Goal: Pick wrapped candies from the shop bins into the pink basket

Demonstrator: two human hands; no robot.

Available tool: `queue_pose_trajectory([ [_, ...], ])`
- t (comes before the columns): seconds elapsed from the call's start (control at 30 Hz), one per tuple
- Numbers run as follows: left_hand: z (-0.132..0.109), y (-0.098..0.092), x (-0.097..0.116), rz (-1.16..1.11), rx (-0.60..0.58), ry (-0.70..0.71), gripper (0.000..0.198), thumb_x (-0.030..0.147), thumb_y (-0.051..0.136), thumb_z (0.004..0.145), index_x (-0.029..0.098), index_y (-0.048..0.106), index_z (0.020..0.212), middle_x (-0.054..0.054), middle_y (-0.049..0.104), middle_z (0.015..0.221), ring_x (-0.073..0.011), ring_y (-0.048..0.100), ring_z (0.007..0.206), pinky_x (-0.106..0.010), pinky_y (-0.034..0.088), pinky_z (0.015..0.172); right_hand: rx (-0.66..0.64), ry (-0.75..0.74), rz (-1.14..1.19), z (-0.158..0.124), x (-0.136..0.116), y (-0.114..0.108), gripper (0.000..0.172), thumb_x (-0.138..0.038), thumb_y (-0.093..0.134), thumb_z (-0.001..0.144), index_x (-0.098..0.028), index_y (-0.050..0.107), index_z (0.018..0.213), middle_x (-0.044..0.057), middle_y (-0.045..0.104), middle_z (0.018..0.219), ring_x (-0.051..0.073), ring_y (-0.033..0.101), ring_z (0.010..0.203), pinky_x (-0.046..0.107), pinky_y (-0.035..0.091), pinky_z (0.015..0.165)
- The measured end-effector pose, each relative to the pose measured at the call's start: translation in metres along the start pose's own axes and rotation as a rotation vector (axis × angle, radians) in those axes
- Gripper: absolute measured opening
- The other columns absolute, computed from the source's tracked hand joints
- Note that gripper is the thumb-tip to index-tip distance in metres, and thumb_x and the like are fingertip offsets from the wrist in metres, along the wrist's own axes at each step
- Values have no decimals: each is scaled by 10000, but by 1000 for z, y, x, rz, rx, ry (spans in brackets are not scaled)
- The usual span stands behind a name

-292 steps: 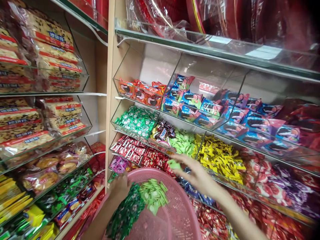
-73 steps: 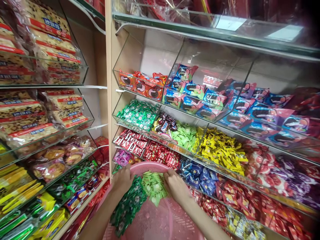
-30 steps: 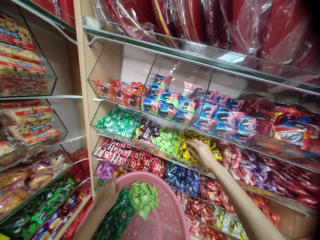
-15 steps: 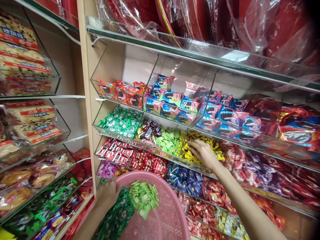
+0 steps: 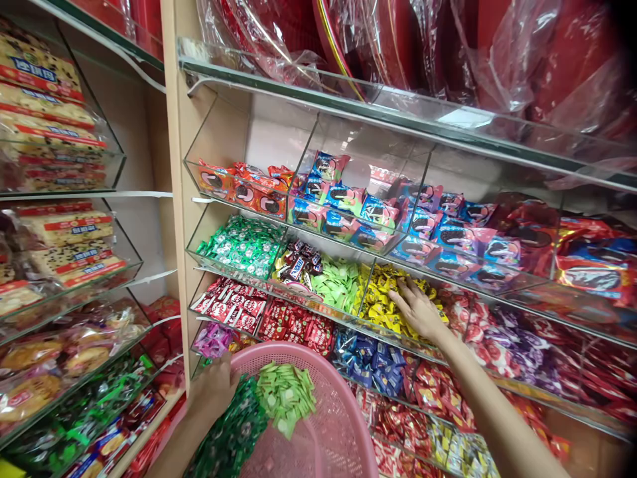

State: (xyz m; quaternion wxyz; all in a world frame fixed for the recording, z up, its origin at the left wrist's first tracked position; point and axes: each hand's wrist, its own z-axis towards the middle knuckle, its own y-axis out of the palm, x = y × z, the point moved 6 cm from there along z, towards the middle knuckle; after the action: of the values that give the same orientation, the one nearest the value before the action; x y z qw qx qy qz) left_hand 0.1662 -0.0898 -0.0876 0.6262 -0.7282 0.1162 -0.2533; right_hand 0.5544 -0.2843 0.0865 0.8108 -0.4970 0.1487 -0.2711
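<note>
My left hand (image 5: 215, 384) is closed over the left rim of a pink plastic basket (image 5: 359, 415); its fingertips are partly hidden. Inside the basket lie a heap of green-wrapped candies (image 5: 231, 428) and a pile of light green packets (image 5: 286, 395). My right hand (image 5: 415, 307) rests on yellow-wrapped candies (image 5: 381, 295) in a clear shelf bin, fingers apart and stretched out. Left of that bin are light green packets (image 5: 338, 282), dark Snickers bars (image 5: 298, 265) and green-wrapped candies (image 5: 241, 242).
Clear dividers and glass shelf edges (image 5: 338, 106) run across in front of me. Above the yellow candies sit blue-and-pink cookie packs (image 5: 455, 236). Blue-wrapped candies (image 5: 371, 362) lie below. Packaged cakes (image 5: 74, 239) fill shelves at left, beside a wooden upright (image 5: 178, 199).
My right hand has shifted slightly to the right over the yellow candies, its fingers now more spread. My left hand and the basket stay in place.
</note>
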Motion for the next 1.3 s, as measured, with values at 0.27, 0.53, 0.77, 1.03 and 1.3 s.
queue_pose_trajectory([
  [0.27, 0, 0, 0, 2, -1, 9, 318, 256, 313, 900, 94, 484, 1114, -144, 632, 1053, -275, 602, 971, -368, 458, 782, 14, -53, 19, -6, -4, -1, 576, -569, 215, 901, -246, 432, 1326, 124, 365, 1417, 283, 368, 1275, 475, 366, 973],
  [0.53, -1, 1, -3, 7, 24, 8, 324, 249, 319, 893, 106, 472, 1140, -127, 628, 1054, -269, 604, 970, -369, 464, 787, 188, -85, 50, -16, -36, -47, 529, -517, 238, 915, -186, 518, 1218, 149, 530, 1194, 293, 480, 1125, 472, 379, 929],
  [0.77, -4, 1, 0, -5, 11, 1, 321, 272, 324, 901, 104, 483, 1123, -135, 622, 1063, -277, 602, 980, -372, 469, 776, 262, -465, 48, -33, -157, -97, 242, -265, 378, 916, -179, 547, 1066, 114, 571, 1041, 229, 508, 965, 352, 412, 820],
  [1.03, -7, 1, -7, -33, 0, -7, 382, 289, 325, 907, 88, 443, 1209, -144, 605, 1128, -286, 582, 1028, -386, 452, 827, -382, -345, -243, 19, -202, -40, 260, -268, 591, 806, -168, 591, 1046, 112, 569, 1102, 247, 512, 1063, 306, 437, 796],
  [1.3, -9, -2, -6, -31, 14, -18, 340, 287, 344, 899, 107, 482, 1152, -140, 614, 1101, -288, 595, 1001, -393, 464, 796, -496, -286, -269, 28, -191, -24, 404, -222, 649, 746, -180, 560, 1138, 144, 564, 1149, 263, 569, 1032, 325, 454, 776],
])
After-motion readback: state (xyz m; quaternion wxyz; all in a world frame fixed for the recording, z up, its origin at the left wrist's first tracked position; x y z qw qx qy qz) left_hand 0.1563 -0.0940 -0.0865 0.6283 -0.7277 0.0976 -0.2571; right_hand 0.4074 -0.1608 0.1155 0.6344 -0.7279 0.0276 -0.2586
